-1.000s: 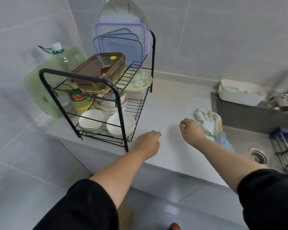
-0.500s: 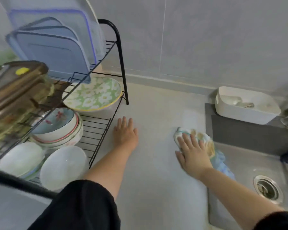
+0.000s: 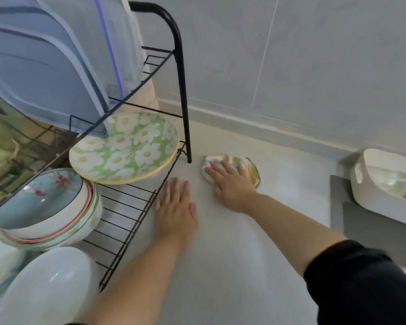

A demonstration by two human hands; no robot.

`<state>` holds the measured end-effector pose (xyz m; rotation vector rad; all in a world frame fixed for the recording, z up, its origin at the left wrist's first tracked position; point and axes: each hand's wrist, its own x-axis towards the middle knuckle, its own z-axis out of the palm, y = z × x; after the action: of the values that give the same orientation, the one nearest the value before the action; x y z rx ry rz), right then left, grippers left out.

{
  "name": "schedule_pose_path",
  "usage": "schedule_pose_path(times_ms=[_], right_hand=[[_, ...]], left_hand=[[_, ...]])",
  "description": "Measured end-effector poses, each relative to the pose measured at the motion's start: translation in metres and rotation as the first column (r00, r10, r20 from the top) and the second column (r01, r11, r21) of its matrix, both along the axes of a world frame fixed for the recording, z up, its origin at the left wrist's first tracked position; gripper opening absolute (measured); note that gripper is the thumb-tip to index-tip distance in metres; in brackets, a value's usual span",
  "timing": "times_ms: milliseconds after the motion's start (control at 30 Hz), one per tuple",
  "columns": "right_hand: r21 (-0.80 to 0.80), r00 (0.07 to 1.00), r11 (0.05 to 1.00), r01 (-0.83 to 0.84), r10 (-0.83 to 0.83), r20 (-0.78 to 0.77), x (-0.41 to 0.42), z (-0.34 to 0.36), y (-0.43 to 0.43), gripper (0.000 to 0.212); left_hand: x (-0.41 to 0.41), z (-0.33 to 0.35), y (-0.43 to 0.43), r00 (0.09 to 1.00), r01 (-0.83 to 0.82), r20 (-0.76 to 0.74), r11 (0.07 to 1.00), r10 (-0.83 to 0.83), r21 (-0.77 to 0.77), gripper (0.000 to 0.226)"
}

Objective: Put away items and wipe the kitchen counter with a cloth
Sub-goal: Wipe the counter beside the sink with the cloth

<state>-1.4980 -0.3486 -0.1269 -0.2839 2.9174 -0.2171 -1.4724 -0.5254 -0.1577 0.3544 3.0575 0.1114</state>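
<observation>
A patterned cloth [image 3: 251, 168] lies on the pale kitchen counter [image 3: 279, 184] near the back wall, just right of the black dish rack's rear leg. My right hand [image 3: 230, 184] presses flat on the cloth with straight fingers and covers most of it. Flat on the bare counter lies my left hand [image 3: 175, 209], fingers straight, right beside the rack's lower edge.
The black wire dish rack [image 3: 181, 76] fills the left, holding a green flowered plate [image 3: 127, 148], stacked bowls [image 3: 47, 205], a white bowl [image 3: 49, 285] and blue lids [image 3: 45, 73]. A white tray [image 3: 370, 193] sits at the right on a grey mat [image 3: 338, 207].
My right hand has slid the cloth left and toward the back wall, from the sink edge to the rack's leg. The view has moved closer to the counter; my left hand stays flat.
</observation>
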Motion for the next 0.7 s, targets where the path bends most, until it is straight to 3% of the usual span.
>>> schedule_pose_path(times_ms=[133,267,400,500,600,633,700], right_hand=[[-0.004,0.997,0.998,0.062,-0.062,-0.041,-0.083,-0.005,-0.016,0.053],[-0.049,0.994,0.995,0.083,-0.087,-0.071,-0.113,-0.007,-0.021,0.050],[-0.058,0.937,0.944,0.326,-0.330,-0.111,-0.075,-0.009,0.043,0.054],[-0.039,0.842,0.850,0.525,-0.525,-0.126,-0.018,-0.009,0.107,0.056],[-0.057,0.743,0.751,0.658,-0.660,-0.108,0.011,-0.009,0.111,0.054],[-0.027,0.748,0.754,0.657,-0.656,-0.103,0.011,-0.008,0.100,0.054],[0.052,0.852,0.854,0.518,-0.509,-0.121,0.005,-0.008,0.074,0.059]], left_hand=[[-0.007,-0.004,-0.001,0.997,0.025,-0.070,1.000,-0.023,0.019,0.060],[-0.009,-0.005,-0.001,0.996,0.039,-0.080,0.999,-0.039,0.004,0.062],[-0.007,-0.003,-0.001,1.000,0.029,0.000,1.000,-0.029,-0.002,0.076],[-0.007,-0.001,-0.002,0.999,0.023,0.034,1.000,-0.023,-0.001,0.066],[-0.006,0.001,-0.002,1.000,0.024,0.019,1.000,-0.024,0.019,0.068],[-0.006,0.002,-0.002,0.999,0.025,0.019,0.999,-0.026,0.021,0.073],[-0.006,0.001,-0.002,0.999,0.033,0.021,0.999,-0.033,0.021,0.079]])
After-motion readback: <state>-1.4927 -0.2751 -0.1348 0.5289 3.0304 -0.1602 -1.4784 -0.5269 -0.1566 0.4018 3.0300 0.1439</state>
